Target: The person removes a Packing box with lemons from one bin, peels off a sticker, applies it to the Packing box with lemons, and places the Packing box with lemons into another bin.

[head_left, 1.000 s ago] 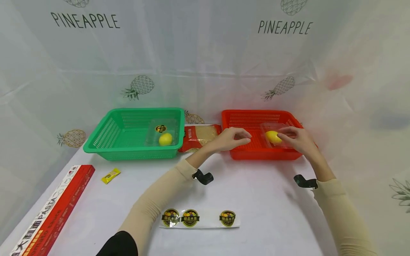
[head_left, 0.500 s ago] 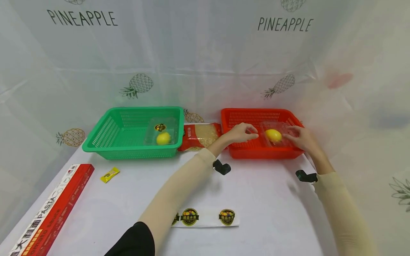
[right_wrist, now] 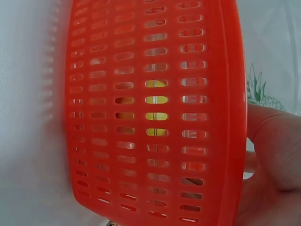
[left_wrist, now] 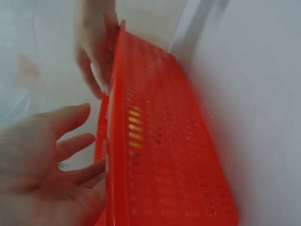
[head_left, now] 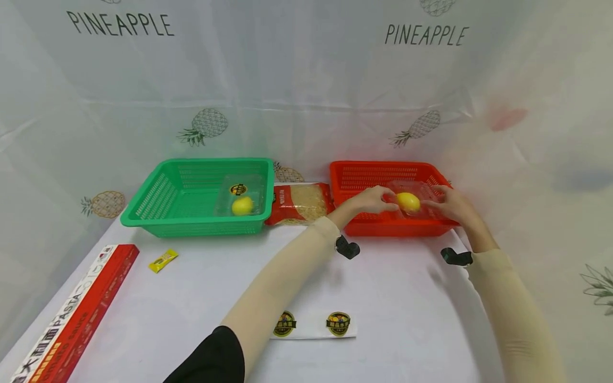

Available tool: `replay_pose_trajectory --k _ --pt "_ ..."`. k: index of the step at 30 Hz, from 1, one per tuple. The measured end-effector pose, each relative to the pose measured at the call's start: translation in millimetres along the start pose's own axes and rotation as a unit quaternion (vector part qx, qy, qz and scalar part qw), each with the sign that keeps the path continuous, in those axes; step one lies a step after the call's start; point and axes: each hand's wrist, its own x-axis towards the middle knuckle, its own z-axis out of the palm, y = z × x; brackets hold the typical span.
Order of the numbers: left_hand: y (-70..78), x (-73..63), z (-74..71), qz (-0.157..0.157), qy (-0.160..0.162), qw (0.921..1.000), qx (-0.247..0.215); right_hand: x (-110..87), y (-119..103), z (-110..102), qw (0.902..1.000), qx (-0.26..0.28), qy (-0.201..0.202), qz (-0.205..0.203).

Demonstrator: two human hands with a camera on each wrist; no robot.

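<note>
Inside the red basket (head_left: pixel 364 229), toward its right end, a clear plastic box (head_left: pixel 423 210) holds a yellow lemon (head_left: pixel 408 202). My left hand (head_left: pixel 371 201) reaches over the front rim, its parted fingers and thumb at the left side of the box. From the opposite side my right hand (head_left: pixel 455 205) extends in over the basket's right end, thumb and fingers spread by the box's right side. In the left wrist view the left fingers (left_wrist: pixel 70 120) are relaxed above the rim, with nothing between them. Slots in the basket wall show yellow patches of the lemon (right_wrist: pixel 156 100) in the right wrist view.
A green basket (head_left: pixel 191 230) at left holds another clear box with a yellow fruit (head_left: pixel 242 206). Between the baskets lies a red food packet (head_left: pixel 301 203). A pasta box (head_left: pixel 81 314), a small yellow sachet (head_left: pixel 163 261) and a sticker strip (head_left: pixel 313 329) lie in front.
My left hand has moved right, from the basket's left part to beside the clear box. The right hand has drawn back from the lemon toward the box's right side.
</note>
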Motion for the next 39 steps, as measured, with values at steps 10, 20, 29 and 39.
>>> replay_pose_trajectory --k 10,20,29,39 --pt "2.6 4.7 6.1 -0.015 0.001 0.9999 -0.006 6.2 -2.6 1.8 0.9992 0.018 -0.017 -0.032" --pt "-0.5 7.9 7.8 -0.065 0.003 0.9977 0.018 9.6 -9.4 2.2 0.9959 0.065 -0.060 -0.017" --pt "-3.5 5.1 10.8 -0.051 -0.004 0.9986 0.011 15.9 -9.3 3.2 0.9913 0.104 -0.077 -0.024" --pt "-5.5 0.9 11.2 -0.040 0.053 0.9968 -0.045 16.8 -10.0 8.9 0.9840 0.165 -0.054 -0.039"
